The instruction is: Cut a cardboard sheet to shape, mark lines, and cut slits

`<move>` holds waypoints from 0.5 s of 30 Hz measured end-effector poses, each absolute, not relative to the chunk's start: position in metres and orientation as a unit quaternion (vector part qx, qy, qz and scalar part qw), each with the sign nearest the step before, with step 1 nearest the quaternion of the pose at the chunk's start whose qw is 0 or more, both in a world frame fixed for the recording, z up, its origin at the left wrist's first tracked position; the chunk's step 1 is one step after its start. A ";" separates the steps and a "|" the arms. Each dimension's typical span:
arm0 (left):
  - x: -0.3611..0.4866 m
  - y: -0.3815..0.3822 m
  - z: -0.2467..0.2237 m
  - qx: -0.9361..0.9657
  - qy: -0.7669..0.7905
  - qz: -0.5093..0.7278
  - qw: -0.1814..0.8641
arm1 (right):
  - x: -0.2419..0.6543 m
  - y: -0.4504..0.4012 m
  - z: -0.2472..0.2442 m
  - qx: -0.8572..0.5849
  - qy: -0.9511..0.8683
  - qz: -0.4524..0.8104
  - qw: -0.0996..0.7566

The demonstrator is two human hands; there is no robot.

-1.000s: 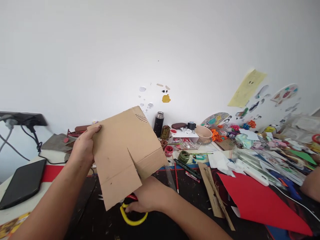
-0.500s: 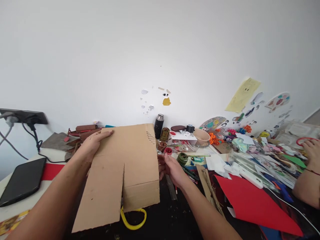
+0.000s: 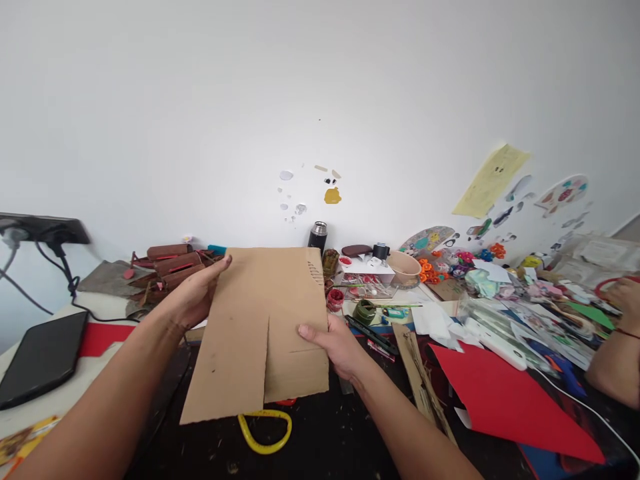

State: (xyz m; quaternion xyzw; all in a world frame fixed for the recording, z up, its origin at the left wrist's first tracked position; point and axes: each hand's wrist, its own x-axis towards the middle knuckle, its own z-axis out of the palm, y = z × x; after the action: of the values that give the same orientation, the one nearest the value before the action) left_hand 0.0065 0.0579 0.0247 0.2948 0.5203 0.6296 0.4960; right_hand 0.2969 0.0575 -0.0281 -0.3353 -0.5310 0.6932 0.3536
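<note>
A brown cardboard sheet (image 3: pixel 250 293) is held up in front of me, with a slit running up from its lower edge. My left hand (image 3: pixel 203 290) grips its upper left edge, thumb on the front and fingers hidden behind. On the lower right side, my right hand (image 3: pixel 337 343) holds the cardboard with its thumb on the face and its fingers behind. Below the sheet, a yellow scissor handle (image 3: pixel 265 450) shows on the dark table surface; the rest of the scissors is hidden.
Paint jars (image 3: pixel 364 311), a black bottle (image 3: pixel 317 237) and a pink bowl (image 3: pixel 403 268) stand along the wall. Red paper (image 3: pixel 510 400) and cardboard strips (image 3: pixel 423 380) lie right. A black tablet (image 3: pixel 43 357) lies left. Another person's hand (image 3: pixel 625 297) is at far right.
My right hand has moved from beyond the cardboard's right edge onto its lower right part, thumb now on the face. The cardboard has shifted right, and its lower edge sits higher.
</note>
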 end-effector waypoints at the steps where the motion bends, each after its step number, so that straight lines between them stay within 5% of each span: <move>1: 0.008 0.057 0.025 0.293 0.513 0.603 0.536 | 0.298 0.058 -0.029 -0.339 -0.528 0.691 0.359; 4: 0.014 0.054 0.027 0.280 0.518 0.537 0.604 | 0.301 0.058 -0.030 -0.324 -0.540 0.695 0.347; 15: 0.026 0.052 0.035 0.279 0.561 0.539 0.563 | 0.303 0.057 -0.039 -0.286 -0.605 0.678 0.306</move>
State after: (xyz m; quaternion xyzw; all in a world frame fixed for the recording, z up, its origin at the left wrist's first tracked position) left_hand 0.0260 0.0516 0.0347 0.2792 0.5610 0.5392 0.5627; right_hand 0.3029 0.0565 -0.0389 -0.2857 -0.6048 0.6777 0.3056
